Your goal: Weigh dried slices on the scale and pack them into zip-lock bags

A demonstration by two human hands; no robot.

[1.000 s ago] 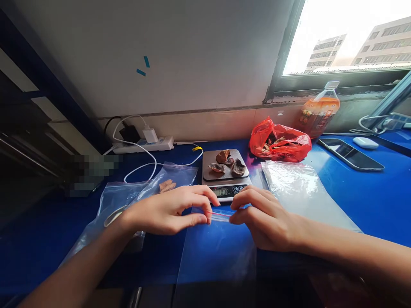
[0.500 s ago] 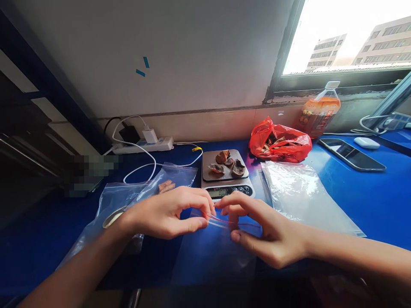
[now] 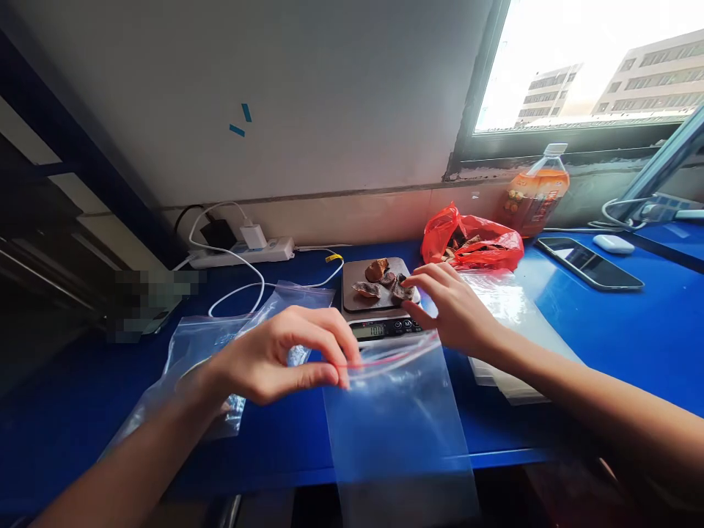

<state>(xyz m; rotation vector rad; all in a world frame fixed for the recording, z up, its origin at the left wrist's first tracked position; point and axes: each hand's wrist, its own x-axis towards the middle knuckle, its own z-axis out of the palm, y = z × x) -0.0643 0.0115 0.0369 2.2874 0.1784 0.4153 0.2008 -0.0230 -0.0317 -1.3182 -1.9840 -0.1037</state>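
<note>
My left hand (image 3: 300,356) pinches the top edge of a clear zip bag (image 3: 399,418) with a red line at its seal. The bag hangs down over the table's front edge. Above a kitchen scale (image 3: 352,297), my right hand (image 3: 454,304) has thumb and fingers apart at the right side of a dark, curled dried piece (image 3: 401,289); whether they touch it I cannot tell. Several such dried brown pieces (image 3: 377,270) lie on the metal plate. The scale's display is lit.
A red plastic bag (image 3: 473,238) of dried pieces stands behind right, before a drink bottle (image 3: 536,191). Flat clear bags (image 3: 522,345) lie right, near a phone (image 3: 590,262). Filled clear bags (image 3: 192,337) lie left. A power strip (image 3: 242,253) and white cables run along the wall.
My right hand has left the bag's top edge and moved up and forward to the pieces on the scale. The bag now hangs from my left hand, more spread out. The view has shifted slightly.
</note>
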